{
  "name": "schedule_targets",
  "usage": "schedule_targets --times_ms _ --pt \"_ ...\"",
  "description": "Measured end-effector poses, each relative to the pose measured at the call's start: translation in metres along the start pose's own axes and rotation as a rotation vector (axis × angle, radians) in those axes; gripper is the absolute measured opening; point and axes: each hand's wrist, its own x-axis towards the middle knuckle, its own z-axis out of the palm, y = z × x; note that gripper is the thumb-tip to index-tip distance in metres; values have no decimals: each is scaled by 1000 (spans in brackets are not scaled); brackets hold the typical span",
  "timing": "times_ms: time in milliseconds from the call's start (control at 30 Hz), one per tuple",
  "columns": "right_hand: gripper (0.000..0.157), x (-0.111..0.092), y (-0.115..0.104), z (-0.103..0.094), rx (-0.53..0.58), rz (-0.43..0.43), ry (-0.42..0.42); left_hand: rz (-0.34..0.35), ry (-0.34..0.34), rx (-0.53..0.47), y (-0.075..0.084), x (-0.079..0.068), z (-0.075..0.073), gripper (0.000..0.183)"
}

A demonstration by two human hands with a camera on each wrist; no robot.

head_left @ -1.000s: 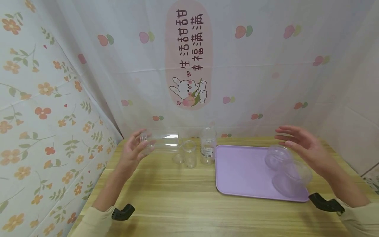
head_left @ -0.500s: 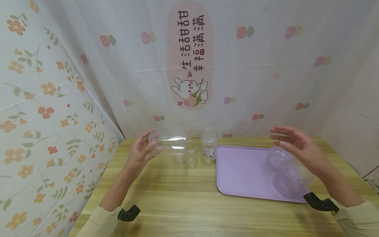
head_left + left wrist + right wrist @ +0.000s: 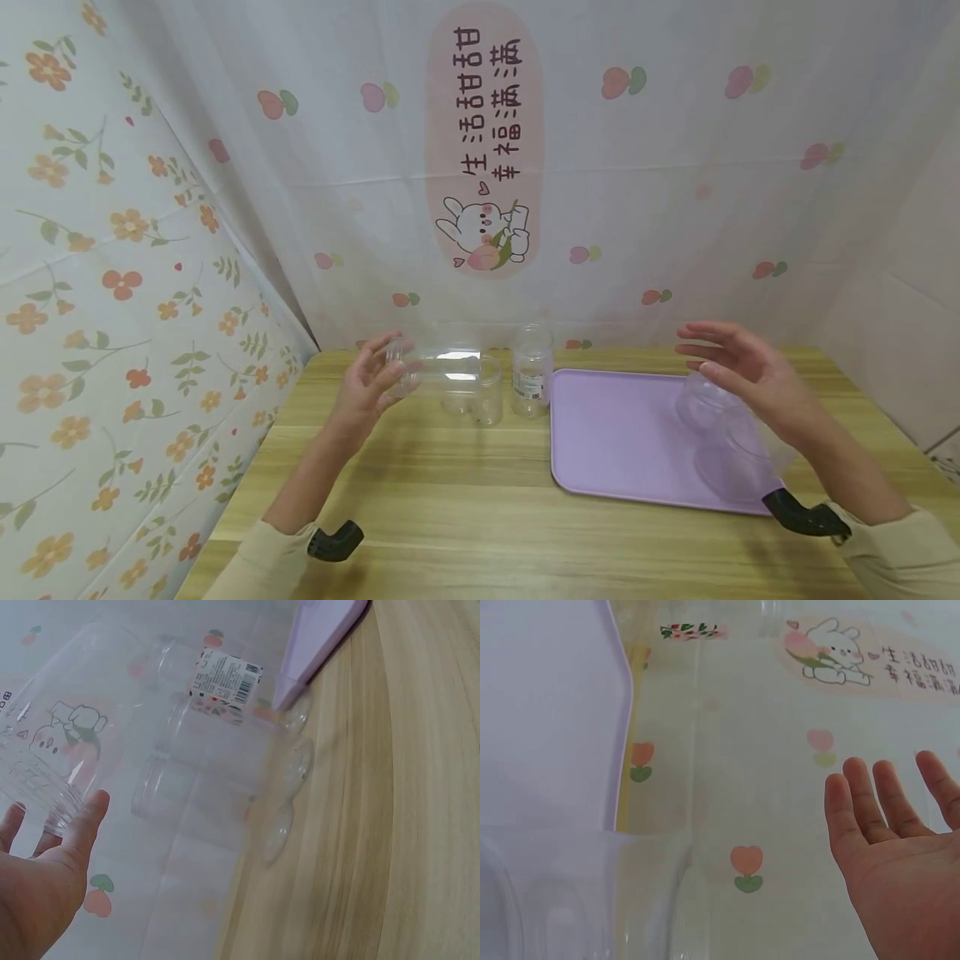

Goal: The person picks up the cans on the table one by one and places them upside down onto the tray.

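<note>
Gripping a clear jar (image 3: 446,367) by its threaded neck end, thumb and fingers curved around it, the left hand (image 3: 363,390) holds it sideways above the wooden table (image 3: 465,517). Against a second ago, we see both hand and jar shifted rightward; the jar's far end, then left of the small clear cup (image 3: 491,407), now overlaps it in the head view. We find the labelled bottle (image 3: 528,385) upright as before, just beside the purple tray (image 3: 622,433). The right hand (image 3: 761,379) has drifted slightly left; its fingers are well apart and hold nothing. We see it near two clear containers (image 3: 735,467) on the tray's right part, which have kept their places.
</note>
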Motion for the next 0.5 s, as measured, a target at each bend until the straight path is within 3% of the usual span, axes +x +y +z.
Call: schedule_targets --times_ms 500 --pt "52 7 -1 11 28 -1 -15 3 -16 -17 -4 3 9 54"
